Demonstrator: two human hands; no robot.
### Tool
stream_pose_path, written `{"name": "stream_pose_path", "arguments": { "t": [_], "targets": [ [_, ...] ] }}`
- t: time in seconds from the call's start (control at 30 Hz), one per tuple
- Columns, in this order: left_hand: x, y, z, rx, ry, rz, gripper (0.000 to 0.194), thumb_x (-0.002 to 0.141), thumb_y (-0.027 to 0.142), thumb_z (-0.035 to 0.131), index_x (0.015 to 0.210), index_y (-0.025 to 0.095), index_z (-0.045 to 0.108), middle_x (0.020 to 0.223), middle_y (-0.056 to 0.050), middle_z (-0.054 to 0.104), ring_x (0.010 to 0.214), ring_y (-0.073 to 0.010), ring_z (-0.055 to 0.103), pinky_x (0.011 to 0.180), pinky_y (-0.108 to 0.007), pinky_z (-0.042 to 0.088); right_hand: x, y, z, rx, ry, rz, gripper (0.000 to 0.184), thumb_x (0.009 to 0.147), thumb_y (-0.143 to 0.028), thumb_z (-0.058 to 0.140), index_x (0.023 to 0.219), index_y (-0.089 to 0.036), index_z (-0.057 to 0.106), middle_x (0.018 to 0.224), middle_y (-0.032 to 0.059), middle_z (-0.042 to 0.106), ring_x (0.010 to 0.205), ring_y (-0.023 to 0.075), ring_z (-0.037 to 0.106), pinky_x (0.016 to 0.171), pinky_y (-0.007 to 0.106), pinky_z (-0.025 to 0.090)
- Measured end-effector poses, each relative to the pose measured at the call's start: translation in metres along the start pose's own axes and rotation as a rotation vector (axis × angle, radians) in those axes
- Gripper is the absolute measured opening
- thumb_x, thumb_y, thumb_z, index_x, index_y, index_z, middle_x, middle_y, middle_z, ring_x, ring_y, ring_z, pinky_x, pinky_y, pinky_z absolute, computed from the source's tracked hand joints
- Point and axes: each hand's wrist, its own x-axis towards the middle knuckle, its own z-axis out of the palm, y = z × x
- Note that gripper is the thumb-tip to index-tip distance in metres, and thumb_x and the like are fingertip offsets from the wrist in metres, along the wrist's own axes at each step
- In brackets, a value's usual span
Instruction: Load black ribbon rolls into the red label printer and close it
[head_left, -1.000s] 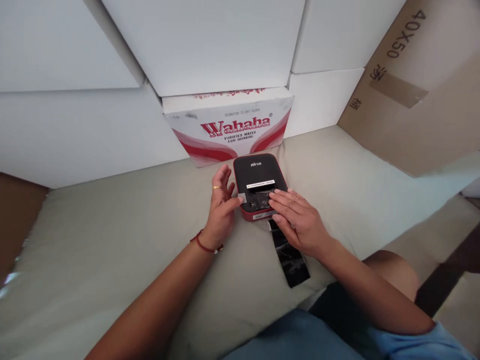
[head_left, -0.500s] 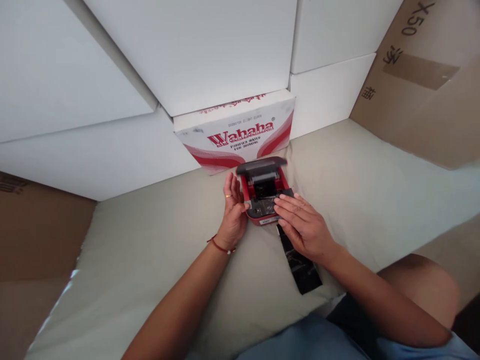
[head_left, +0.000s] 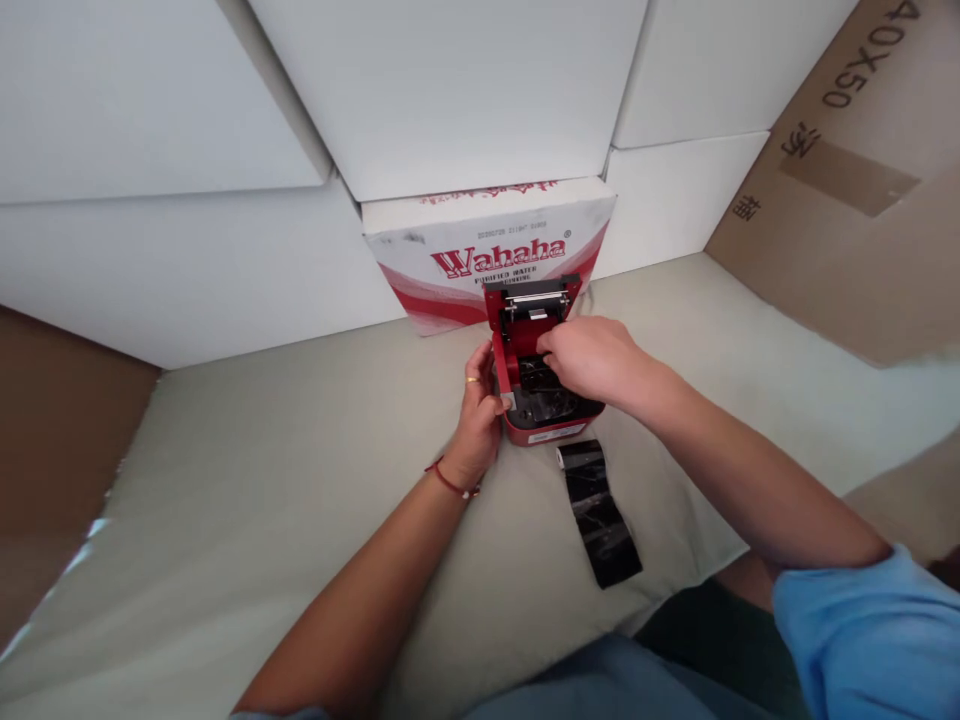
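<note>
A small red-and-black label printer [head_left: 516, 424] stands on the cloth-covered surface with its lid [head_left: 534, 297] raised. My left hand [head_left: 481, 420] grips the printer's left side, its thumb on a grey tab at the front left corner. My right hand [head_left: 596, 358] reaches over the opening with its fingers curled in a pinch; what lies between the fingertips is hidden. Glossy black material [head_left: 551, 404] shows in the printer and across its front edge. Just in front of the printer lies a black label roll [head_left: 600, 515], partly unrolled towards me.
A white-and-red Wahaha water carton [head_left: 450, 285] stands right behind the printer. White boxes [head_left: 480, 90] form a wall at the back. Brown cardboard panels stand at the right [head_left: 832, 220] and left [head_left: 67, 450]. Pale cloth [head_left: 315, 450] covers the surface.
The printer's lid has swung up higher and further back. My right hand has moved from the printer's front edge up over its opening. My left hand has kept its hold.
</note>
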Motion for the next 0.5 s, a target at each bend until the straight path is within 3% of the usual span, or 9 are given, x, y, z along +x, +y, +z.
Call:
{"name": "stream_pose_path", "arguments": {
  "t": [0.13, 0.27, 0.4, 0.5],
  "targets": [
    [0.0, -0.006, -0.001, 0.024, 0.01, 0.01, 0.097, 0.085, 0.075, 0.084, 0.167, 0.039, 0.046, 0.179, -0.009, 0.052, 0.166, -0.0346, 0.051, 0.137, -0.052, 0.046, 0.036, -0.007, 0.024, -0.049, -0.055, -0.031, 0.015, 0.099, -0.03, 0.078, 0.099, -0.023, 0.091, 0.094, 0.0159, 0.09, 0.096, 0.0339, 0.086, 0.085, 0.042, 0.066],
    [-0.001, -0.006, 0.0, 0.021, 0.002, 0.018, 0.09, 0.09, 0.071, 0.08, 0.167, 0.039, 0.045, 0.177, -0.008, 0.053, 0.165, -0.0329, 0.052, 0.137, -0.051, 0.045, 0.038, -0.011, 0.03, -0.035, -0.058, -0.014, 0.016, 0.096, -0.036, 0.084, 0.104, -0.024, 0.091, 0.097, 0.0154, 0.09, 0.095, 0.0338, 0.086, 0.088, 0.042, 0.066],
    [-0.001, -0.003, 0.005, 0.009, 0.024, -0.001, 0.086, 0.093, 0.063, 0.078, 0.167, 0.037, 0.046, 0.177, -0.009, 0.054, 0.164, -0.0328, 0.054, 0.137, -0.052, 0.046, 0.006, -0.008, -0.003, -0.012, -0.006, 0.003, 0.021, 0.099, -0.034, 0.081, 0.115, -0.022, 0.086, 0.112, 0.0164, 0.089, 0.096, 0.0356, 0.085, 0.084, 0.043, 0.065],
    [-0.002, -0.001, 0.008, -0.043, 0.044, -0.017, 0.082, 0.091, 0.055, 0.08, 0.165, 0.036, 0.05, 0.176, -0.008, 0.055, 0.164, -0.033, 0.053, 0.137, -0.053, 0.045, -0.038, 0.011, -0.041, 0.148, 0.062, -0.076, 0.029, 0.106, -0.045, 0.073, 0.126, -0.026, 0.083, 0.119, 0.0094, 0.089, 0.098, 0.0323, 0.083, 0.082, 0.042, 0.063]
  ]
}}
